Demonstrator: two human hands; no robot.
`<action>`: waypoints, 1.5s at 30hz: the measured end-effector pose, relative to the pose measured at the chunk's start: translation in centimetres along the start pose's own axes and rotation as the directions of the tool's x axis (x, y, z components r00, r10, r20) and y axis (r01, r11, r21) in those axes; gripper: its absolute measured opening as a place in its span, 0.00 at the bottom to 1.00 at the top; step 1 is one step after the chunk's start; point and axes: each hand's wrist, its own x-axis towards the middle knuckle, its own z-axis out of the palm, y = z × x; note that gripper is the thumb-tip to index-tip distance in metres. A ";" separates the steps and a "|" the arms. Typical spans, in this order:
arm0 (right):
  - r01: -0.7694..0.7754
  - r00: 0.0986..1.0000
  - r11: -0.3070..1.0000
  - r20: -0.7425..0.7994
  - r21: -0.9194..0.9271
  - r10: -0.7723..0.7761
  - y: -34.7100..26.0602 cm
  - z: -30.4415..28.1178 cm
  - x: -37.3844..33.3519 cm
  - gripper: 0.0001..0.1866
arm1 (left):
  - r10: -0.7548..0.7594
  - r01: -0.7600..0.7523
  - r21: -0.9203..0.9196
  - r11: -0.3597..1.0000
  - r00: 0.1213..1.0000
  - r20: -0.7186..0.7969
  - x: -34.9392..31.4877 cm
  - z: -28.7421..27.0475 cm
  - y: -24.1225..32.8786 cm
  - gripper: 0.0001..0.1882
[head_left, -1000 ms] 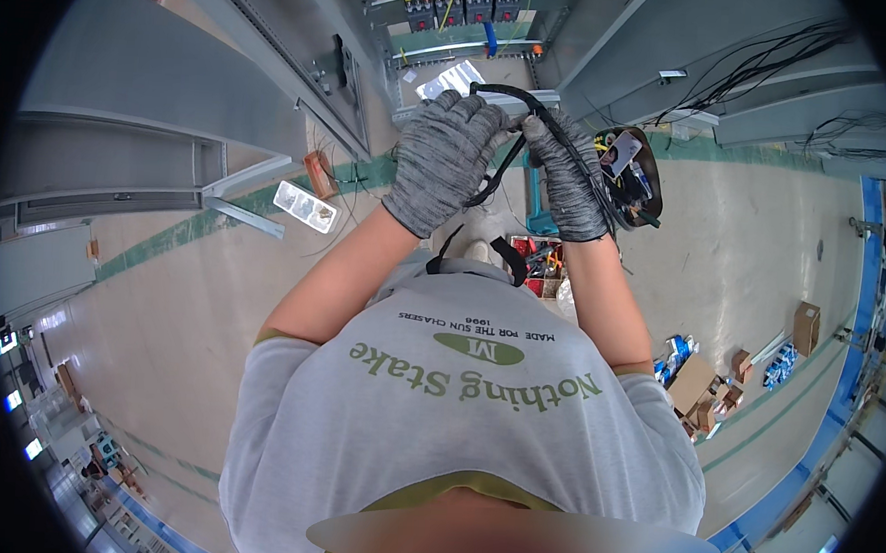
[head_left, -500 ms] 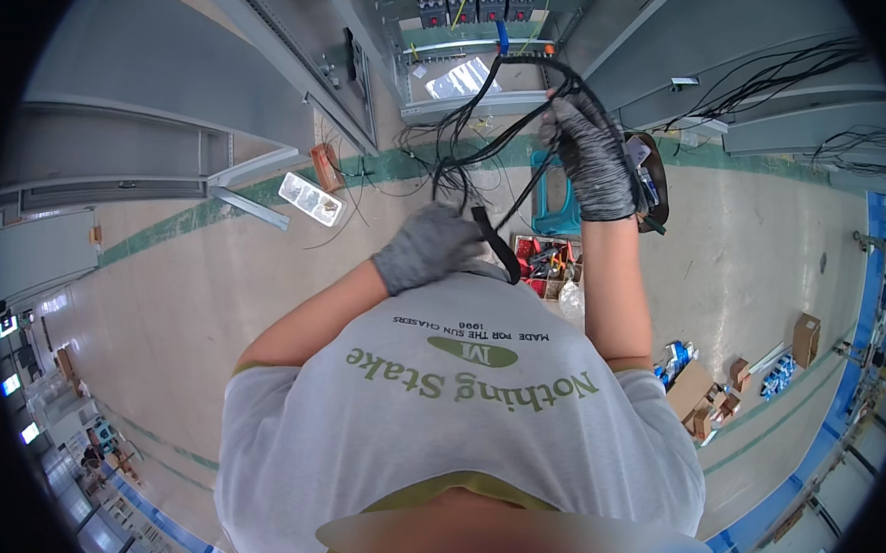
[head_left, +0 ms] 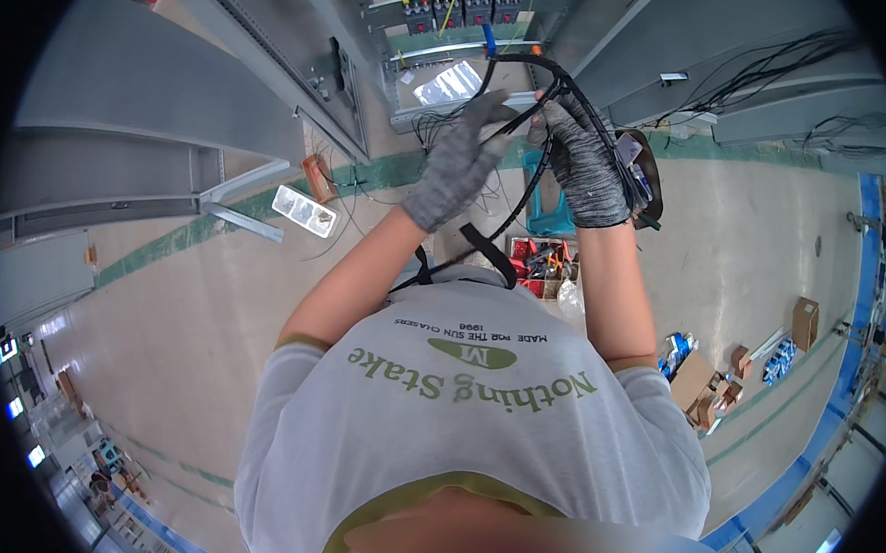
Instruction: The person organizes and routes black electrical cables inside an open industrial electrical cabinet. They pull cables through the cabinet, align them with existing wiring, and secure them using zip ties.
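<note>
A bundle of black cables [head_left: 585, 96] arches from the cabinet opening, near a blue tie or clip [head_left: 489, 41], toward my body. My right hand [head_left: 584, 164], in a grey knit glove, is closed on the bundle on the right. My left hand [head_left: 457, 165], gloved alike, is raised left of it. Its fingers stretch up and apart, and some black cable strands pass at its fingertips and thumb. Loose lengths of cable hang between my hands and down by my waist, where a black strap [head_left: 489, 254] shows.
Ahead stands a grey metal cabinet [head_left: 451, 117] with breakers [head_left: 462, 15] and coloured busbars. On the floor are a teal stool [head_left: 547, 207], a tool box [head_left: 542, 267], a white tray [head_left: 304, 211] and a reddish brick-like block [head_left: 319, 178]. Cardboard boxes [head_left: 698, 385] lie right. Black cables [head_left: 764, 78] hang at the right cabinet.
My left hand has moved from near my waist up and forward to the cables beside my right hand, its fingers opening out. My right hand stays on the bundle.
</note>
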 end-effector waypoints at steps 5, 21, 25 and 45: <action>0.119 0.993 0.966 0.014 -0.228 -0.119 -1.7 -0.2 -1.9 0.10 | -0.095 0.099 -0.145 0.984 0.995 0.034 1.4 1.4 1.6 0.05; 0.084 0.996 0.982 -0.027 -0.172 -0.090 -0.3 -2.3 -3.8 0.14 | 0.134 -0.141 0.370 0.918 0.990 0.044 0.4 3.5 3.8 0.04; 0.049 0.996 0.989 -0.069 -0.137 -0.059 -0.3 -2.0 -4.4 0.14 | 0.346 -0.337 0.472 0.815 0.935 0.070 0.9 2.8 3.7 0.05; 0.039 0.993 0.969 -0.095 -0.242 -0.064 1.6 -3.5 -3.5 0.12 | -0.204 -0.378 0.674 0.634 0.759 0.618 -4.0 1.4 4.4 0.12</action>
